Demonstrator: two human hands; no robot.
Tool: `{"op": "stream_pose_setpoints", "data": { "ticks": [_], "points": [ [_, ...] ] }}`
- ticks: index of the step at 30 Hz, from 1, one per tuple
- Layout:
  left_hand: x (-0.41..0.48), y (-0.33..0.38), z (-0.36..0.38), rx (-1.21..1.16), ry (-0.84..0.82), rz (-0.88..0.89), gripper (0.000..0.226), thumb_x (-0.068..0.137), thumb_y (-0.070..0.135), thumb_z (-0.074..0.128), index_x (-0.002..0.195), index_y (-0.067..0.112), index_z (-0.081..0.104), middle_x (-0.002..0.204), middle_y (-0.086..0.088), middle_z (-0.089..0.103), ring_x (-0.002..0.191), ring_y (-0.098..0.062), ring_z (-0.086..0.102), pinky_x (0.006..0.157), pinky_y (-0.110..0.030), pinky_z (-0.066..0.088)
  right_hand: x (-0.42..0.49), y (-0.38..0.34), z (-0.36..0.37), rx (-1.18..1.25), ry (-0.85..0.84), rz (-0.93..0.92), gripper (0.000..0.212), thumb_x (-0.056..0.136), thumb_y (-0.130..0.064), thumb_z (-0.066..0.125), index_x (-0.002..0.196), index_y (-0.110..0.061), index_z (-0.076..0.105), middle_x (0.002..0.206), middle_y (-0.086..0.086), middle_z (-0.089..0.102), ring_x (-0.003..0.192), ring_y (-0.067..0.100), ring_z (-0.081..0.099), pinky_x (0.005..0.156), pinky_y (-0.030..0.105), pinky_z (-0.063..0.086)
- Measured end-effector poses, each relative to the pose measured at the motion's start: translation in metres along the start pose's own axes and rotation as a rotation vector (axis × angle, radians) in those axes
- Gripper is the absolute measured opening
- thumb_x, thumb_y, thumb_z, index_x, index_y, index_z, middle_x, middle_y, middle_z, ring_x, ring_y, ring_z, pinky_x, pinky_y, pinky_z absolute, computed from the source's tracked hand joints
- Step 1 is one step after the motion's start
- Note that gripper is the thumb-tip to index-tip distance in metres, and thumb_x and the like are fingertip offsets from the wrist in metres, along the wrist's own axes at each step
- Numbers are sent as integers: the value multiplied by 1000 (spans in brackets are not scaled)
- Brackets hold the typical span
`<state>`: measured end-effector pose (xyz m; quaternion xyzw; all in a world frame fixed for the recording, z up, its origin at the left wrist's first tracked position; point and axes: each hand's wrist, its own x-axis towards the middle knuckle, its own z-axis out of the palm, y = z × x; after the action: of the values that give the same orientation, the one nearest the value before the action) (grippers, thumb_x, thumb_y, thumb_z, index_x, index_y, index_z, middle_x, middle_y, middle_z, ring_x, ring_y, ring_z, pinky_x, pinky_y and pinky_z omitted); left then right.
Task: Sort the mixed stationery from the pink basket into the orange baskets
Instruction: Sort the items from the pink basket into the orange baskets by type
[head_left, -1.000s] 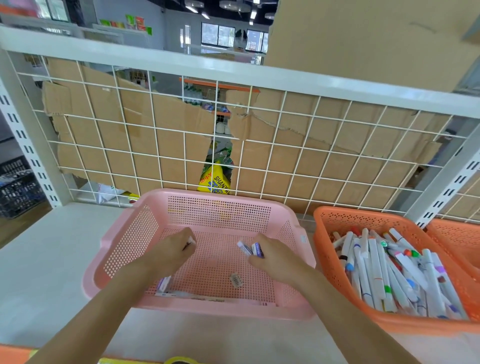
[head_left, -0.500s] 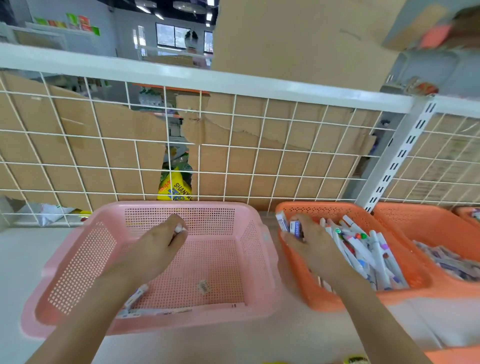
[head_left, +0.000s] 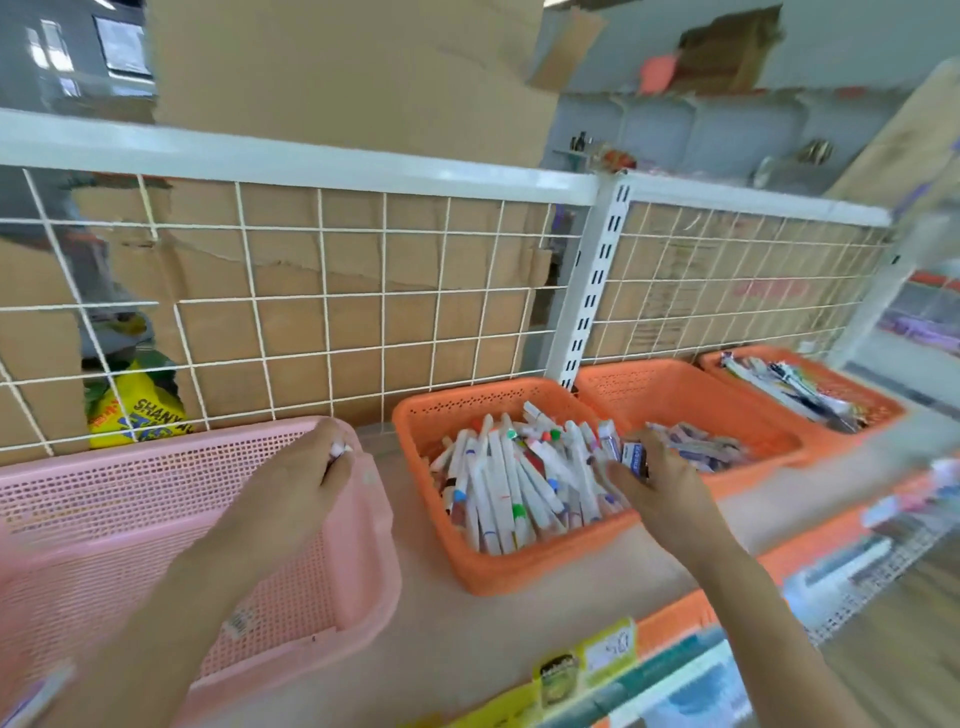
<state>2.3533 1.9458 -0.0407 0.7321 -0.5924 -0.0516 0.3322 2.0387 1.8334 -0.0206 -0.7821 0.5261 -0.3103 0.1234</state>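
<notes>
The pink basket (head_left: 156, 447) fills the 8 o'clock part of the view on the shelf (head_left: 441, 649). It is nearly bare inside, with one small label (head_left: 239, 621) on its mesh floor. At its 3 o'clock stands the nearest orange basket (head_left: 498, 571), heaped with white markers (head_left: 498, 483) with coloured caps. Just beyond it, toward 2 o'clock, the second orange basket (head_left: 675, 374) holds a low pile of small purplish packs (head_left: 696, 447). Further along the same line, the third orange basket (head_left: 878, 410) carries long flat packets (head_left: 789, 389), too blurred to read.

The left hand (head_left: 291, 483) hangs over the pink basket's far right corner, fingers curled and pinching a small white piece (head_left: 337, 449) at the fingertips. The right hand (head_left: 660, 488) is at the marker basket's 3 o'clock rim, beside the second basket. Its fingers are curled round small blue-and-white pieces (head_left: 634, 457) that stick up from the grip.

Half a second ago the right hand was over the marker basket's 9 o'clock rim; it has since crossed to the opposite side, carrying the same pieces. The left hand was above the pink basket's middle and is now at its corner. The view has swung toward 3 o'clock, bringing the third basket into sight.
</notes>
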Motion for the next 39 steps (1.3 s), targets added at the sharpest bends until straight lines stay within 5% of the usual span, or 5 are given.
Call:
{"op": "stream_pose_setpoints", "data": {
  "ticks": [6,15,26,33,39],
  "points": [
    [33,38,29,27,23,35,7,95,19,46,90,18,50,80,-2,59,75,-25,56,68,-34,40,16,51,-30,-16,54,57,24,90,-16,59,109,-5,50,82,14,60,89,39,57,60,36,23],
    [85,128,98,155,16,70,7,96,25,44,97,18,46,94,-6,62,97,-30,60,67,-30,28,67,145,-62,19,-1,101,16,93,-20,55,91,-14,40,71,3,54,67,26,44,52,35,24],
    [126,263,215,-4,-306,223,16,96,36,47,103,22,45,79,7,47,69,-8,45,62,-24,33,126,223,-63,-152,-238,-46,21,96,-33,48,110,-18,42,67,-12,37,58,10,40,44,22,24],
    [137,280,261,44,-490,197,36,99,22,43,134,24,40,132,3,48,113,-14,48,93,-29,41,145,248,-63,-241,-360,-49,29,94,-16,47,120,-26,53,116,-3,63,100,19,59,74,28,45],
    [133,262,239,177,-220,225,46,98,35,41,142,29,30,144,14,32,131,-5,32,108,-24,26,155,254,-67,-172,-163,-184,37,94,-23,50,131,-22,48,130,-4,54,98,22,61,79,29,43]
  ]
}}
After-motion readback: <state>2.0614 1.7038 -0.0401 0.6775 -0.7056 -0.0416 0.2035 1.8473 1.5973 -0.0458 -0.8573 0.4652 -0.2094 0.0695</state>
